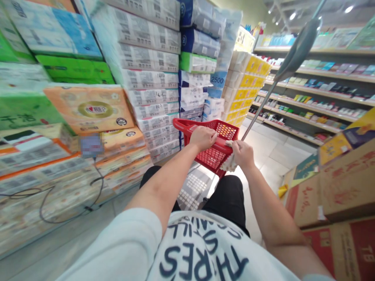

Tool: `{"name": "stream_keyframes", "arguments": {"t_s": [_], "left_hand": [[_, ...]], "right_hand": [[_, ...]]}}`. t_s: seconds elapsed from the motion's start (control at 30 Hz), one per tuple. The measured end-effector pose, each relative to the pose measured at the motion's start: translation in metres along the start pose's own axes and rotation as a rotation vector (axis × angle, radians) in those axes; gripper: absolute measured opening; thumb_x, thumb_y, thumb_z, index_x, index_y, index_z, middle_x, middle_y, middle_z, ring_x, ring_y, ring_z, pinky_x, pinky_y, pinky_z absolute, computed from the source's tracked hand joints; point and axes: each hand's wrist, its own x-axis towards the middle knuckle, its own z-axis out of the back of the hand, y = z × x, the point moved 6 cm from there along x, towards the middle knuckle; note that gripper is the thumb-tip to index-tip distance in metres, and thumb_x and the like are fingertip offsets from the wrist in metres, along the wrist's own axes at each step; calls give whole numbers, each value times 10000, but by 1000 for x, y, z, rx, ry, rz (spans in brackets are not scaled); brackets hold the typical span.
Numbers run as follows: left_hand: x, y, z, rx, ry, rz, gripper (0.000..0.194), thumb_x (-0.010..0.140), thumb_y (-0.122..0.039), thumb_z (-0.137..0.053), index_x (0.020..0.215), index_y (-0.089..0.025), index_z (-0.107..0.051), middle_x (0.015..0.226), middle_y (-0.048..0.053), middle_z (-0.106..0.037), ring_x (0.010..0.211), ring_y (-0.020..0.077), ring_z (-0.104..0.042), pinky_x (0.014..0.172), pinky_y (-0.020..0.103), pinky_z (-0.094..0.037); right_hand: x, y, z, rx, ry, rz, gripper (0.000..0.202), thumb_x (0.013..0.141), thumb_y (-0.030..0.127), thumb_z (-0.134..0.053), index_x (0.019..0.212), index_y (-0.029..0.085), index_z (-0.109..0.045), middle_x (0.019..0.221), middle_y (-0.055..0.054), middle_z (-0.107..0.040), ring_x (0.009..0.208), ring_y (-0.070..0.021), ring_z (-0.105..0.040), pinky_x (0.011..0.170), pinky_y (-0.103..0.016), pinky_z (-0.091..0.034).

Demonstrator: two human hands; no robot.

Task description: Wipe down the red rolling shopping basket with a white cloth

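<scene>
A red shopping cart (215, 156) with a mesh basket stands just in front of my legs. My left hand (203, 138) is closed over its red handle. My right hand (243, 153) is curled into a fist at the handle's right end. A thin metal pole (260, 109) with a long grey, paddle-shaped part (300, 50) rises from behind that hand, slanting up to the right; whether the fingers also grip the pole is hidden. Below the right hand hangs an off-white, fringed, mop-like piece (230, 164), partly covered.
Tall stacks of wrapped tissue packs (149, 58) stand ahead and left, with an orange tissue pack (90, 109) nearer. A black cable (101, 187) hangs down the left stack. Cardboard boxes (345, 183) line the right. Stocked shelves (322, 78) stand beyond a tiled floor (266, 148).
</scene>
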Motion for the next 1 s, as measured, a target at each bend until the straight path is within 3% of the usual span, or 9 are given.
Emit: {"name": "stream_keyframes", "arguments": {"t_s": [0.07,0.27,0.4,0.5,0.7,0.77,0.87,0.9,1.0], "left_hand": [[1,1,0,-2,-2,5,369,959,-287,-370,892,-179,-717,915,57,-730,909,191,-649,826,335,-426],[-2,-3,1,4,5,-15,378,956,-315,-370,884,-183,-716,920,60,-727,912,197,-645,835,342,-423],[-3,-4,2,7,0,-18,385,960,-315,-357,894,-184,-714,929,59,-726,918,200,-647,832,348,-423],[-2,-2,2,4,-7,-5,385,962,-308,-352,904,-188,-713,935,55,-727,925,199,-648,827,350,-423],[-3,-5,2,20,-3,-16,388,960,-314,-359,885,-182,-715,931,57,-729,900,207,-652,799,352,-424],[-3,-6,2,27,-5,-24,394,963,-321,-355,878,-184,-713,928,51,-729,891,208,-652,791,353,-426],[-4,-4,2,25,-8,-12,385,961,-311,-359,890,-183,-715,921,54,-729,896,205,-650,798,348,-424],[-3,-3,2,21,-9,-4,379,959,-302,-362,895,-181,-716,923,57,-728,901,203,-650,802,346,-422],[-3,-1,2,14,-8,11,375,955,-295,-368,889,-173,-717,919,66,-728,904,203,-648,808,344,-417]], "right_hand": [[4,-2,-2,24,70,-25,360,892,358,-384,613,207,-555,644,-24,-591,672,-167,-549,675,-287,-426],[-21,-4,7,205,-325,48,313,924,366,-358,864,195,-613,943,-77,-649,957,-203,-572,859,-342,-442],[-3,-8,4,110,-91,-46,330,881,351,-416,597,211,-510,624,-5,-562,670,-161,-538,662,-279,-418],[4,-7,0,78,35,-37,354,876,364,-423,562,211,-482,568,10,-523,608,-146,-510,630,-271,-401],[-27,-11,6,251,-380,21,308,928,371,-337,913,186,-584,1000,-88,-625,983,-200,-563,867,-339,-428],[-19,-17,6,262,-303,-38,300,914,363,-353,805,191,-573,872,-53,-621,867,-184,-571,785,-309,-434],[4,-20,-2,210,32,-87,326,853,345,-420,560,206,-454,565,24,-491,597,-137,-484,595,-258,-365],[8,-21,-3,201,79,-93,336,845,347,-427,539,208,-433,536,31,-466,576,-132,-469,575,-255,-348],[1,-20,-1,242,-24,-80,330,882,384,-392,621,206,-490,631,11,-537,654,-147,-514,622,-258,-387]]}}
